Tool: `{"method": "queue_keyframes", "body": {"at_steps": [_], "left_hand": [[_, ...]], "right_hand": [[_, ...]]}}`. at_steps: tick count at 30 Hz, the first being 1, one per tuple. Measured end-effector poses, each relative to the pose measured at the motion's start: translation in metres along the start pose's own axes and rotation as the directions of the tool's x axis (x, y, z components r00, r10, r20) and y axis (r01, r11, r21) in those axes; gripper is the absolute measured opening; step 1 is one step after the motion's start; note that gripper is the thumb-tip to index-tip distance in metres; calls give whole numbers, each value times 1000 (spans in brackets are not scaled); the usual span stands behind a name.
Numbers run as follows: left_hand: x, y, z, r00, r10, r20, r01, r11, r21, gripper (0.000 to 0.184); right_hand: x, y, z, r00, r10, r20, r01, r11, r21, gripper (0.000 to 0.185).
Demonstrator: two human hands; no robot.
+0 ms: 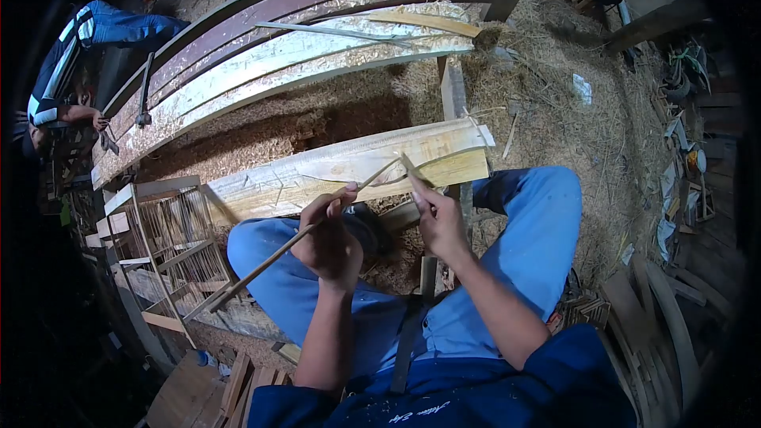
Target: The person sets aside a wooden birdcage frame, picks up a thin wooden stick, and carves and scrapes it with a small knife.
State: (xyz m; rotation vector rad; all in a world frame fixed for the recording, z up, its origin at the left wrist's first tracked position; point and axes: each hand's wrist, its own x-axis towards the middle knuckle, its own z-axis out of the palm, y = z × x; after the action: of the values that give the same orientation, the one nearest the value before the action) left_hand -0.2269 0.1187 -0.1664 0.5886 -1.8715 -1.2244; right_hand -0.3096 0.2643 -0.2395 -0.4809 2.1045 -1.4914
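Note:
My left hand (329, 246) is closed around a long thin wooden strip (265, 267). The strip slants from beside my left thigh up to the right, its far tip over a pale wooden plank (301, 177). Close to that tip, my right hand (440, 224) is closed on a short, flat, blade-like piece (411, 172); whether it is a knife or a wood sliver I cannot tell. The two pieces meet or nearly meet above the plank. A thin curved dark line, perhaps cord or a sliver, lies on the plank to the right.
Left of my knees stands a wooden frame (170, 250) with many thin rods. Beyond the plank runs a long bench (261, 79) strewn with shavings and strips. A person (87, 63) sits at its left end. Wood pieces (650, 325) lean at right; shavings cover the ground.

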Motion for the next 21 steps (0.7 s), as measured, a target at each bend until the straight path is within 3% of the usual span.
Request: {"method": "queue_keyframes", "body": {"at_steps": [2, 3, 6, 7, 9, 10, 11, 14, 15, 18, 19, 21], "left_hand": [[-1, -1, 5, 999, 21, -28, -23, 997, -67, 12], [-2, -1, 6, 999, 14, -30, -16, 998, -67, 12], [3, -2, 4, 999, -6, -44, -1, 988, -152, 14], [2, -3, 2, 997, -58, -47, 50, 987, -151, 14], [-3, -2, 0, 992, -120, -40, 113, 983, -146, 13], [-2, -3, 3, 996, -83, -31, 77, 984, -160, 13], [-3, -4, 4, 998, -52, -24, 47, 984, -171, 13], [-3, -6, 2, 1000, -2, 3, 2, 982, -191, 13], [-2, -6, 4, 1000, 4, -1, -4, 981, -195, 13], [-3, -1, 7, 1000, -14, 0, 14, 992, -126, 12], [0, 3, 7, 999, -35, -1, 34, 991, -126, 12], [0, 4, 5, 999, -47, 3, 47, 991, -127, 12]], "right_hand": [[-9, -46, -10, 975, 123, 187, -125, 992, -2, 40], [-12, -50, -5, 993, -9, 113, 6, 1000, 26, 43], [2, -20, 0, 999, 29, 15, -29, 999, 42, 54], [3, -21, 4, 998, -54, -25, 54, 998, 37, 56], [-10, -45, -3, 998, -53, 41, 51, 997, 51, 53], [-11, -57, -8, 992, -64, 104, 58, 996, 61, 50], [-14, -50, -4, 990, -123, 70, 120, 992, 50, 49], [3, 0, 0, 992, -116, -54, 119, 992, 41, 54], [2, -8, -2, 1000, -14, -6, 13, 1000, -20, 54], [-12, -50, -7, 995, -75, 62, 71, 996, 52, 49], [-10, -52, -12, 980, 102, 174, -116, 990, 75, 39], [1, -17, -12, 993, 64, 95, -71, 995, 69, 45]]}}
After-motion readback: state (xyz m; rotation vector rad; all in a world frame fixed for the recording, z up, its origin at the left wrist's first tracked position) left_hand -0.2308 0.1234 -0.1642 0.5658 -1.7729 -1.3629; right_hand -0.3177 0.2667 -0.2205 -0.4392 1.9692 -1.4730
